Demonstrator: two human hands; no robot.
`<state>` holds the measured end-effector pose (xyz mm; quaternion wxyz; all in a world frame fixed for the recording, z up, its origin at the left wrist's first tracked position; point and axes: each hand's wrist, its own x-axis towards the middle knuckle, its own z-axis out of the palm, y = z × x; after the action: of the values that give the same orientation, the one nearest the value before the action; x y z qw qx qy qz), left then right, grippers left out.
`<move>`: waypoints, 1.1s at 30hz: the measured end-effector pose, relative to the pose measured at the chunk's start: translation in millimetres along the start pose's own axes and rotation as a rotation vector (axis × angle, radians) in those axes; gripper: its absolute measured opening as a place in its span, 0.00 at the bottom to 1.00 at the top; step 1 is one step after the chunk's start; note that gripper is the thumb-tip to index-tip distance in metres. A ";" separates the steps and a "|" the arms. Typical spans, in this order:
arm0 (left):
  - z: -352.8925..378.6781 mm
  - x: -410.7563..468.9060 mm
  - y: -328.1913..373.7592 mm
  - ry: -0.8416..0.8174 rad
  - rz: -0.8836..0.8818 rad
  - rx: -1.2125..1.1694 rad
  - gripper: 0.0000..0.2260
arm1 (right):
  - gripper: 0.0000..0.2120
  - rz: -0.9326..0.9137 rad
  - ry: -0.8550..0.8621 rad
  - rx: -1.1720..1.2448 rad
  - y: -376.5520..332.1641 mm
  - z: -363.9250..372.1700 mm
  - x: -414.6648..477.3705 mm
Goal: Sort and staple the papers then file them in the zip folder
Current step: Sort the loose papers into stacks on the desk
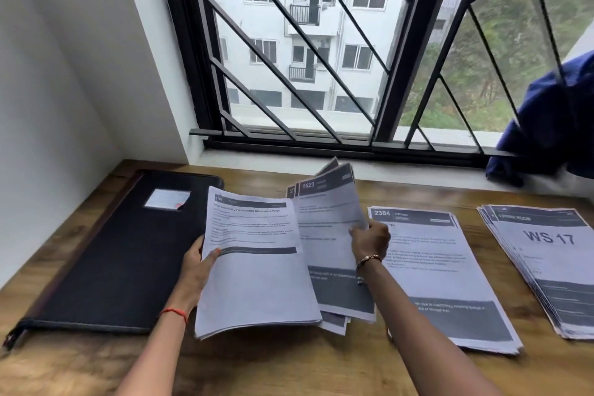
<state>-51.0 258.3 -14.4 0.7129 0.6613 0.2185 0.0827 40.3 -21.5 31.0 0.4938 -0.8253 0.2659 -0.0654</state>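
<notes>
Head: left hand (196, 270), right hand (369, 239) hold papers (257, 270); long axis toward window (405, 42).

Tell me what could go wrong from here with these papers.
1. The left hand and right hand hold a fanned bundle. Its loose lower sheets might slip out and scatter.
2. The 2384 pile lies close beside the WS 17 pile, so a sheet put down carelessly could land on the wrong one.
</notes>
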 end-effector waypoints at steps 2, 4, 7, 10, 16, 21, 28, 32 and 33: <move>11.5 4.6 7.6 -0.037 0.017 0.031 0.13 | 0.05 -0.074 0.116 0.017 -8.2 -15.4 9.1; 21.4 12.6 10.2 -0.083 0.034 0.098 0.14 | 0.05 -0.126 0.229 0.054 -14.2 -30.3 18.7; 31.1 26.5 2.9 -0.148 0.051 0.273 0.16 | 0.04 -0.190 0.372 0.142 -20.1 -49.9 31.4; 43.0 36.0 -7.7 -0.110 0.054 0.542 0.17 | 0.06 -0.300 0.458 0.268 -27.5 -67.1 40.4; 74.6 44.4 13.7 0.155 0.083 0.905 0.22 | 0.07 -0.226 0.343 0.688 -44.6 -89.3 55.6; 116.2 35.3 88.6 -0.018 0.332 0.533 0.23 | 0.07 -0.227 0.167 0.830 -55.6 -101.7 58.0; 147.7 29.7 146.1 -0.437 0.361 0.239 0.29 | 0.12 -0.224 -0.007 1.035 -78.0 -121.8 43.2; 146.3 24.2 155.9 -0.701 0.171 0.036 0.24 | 0.10 -0.143 -0.146 0.958 -69.5 -135.7 46.7; 144.2 24.7 155.2 -0.767 0.131 -0.007 0.23 | 0.09 -0.115 -0.187 0.900 -64.0 -138.2 48.1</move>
<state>58.2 154.9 136.8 0.7381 0.6545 -0.1067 -0.1244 53.9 -129.8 147.5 0.8203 -0.5449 0.1191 -0.1267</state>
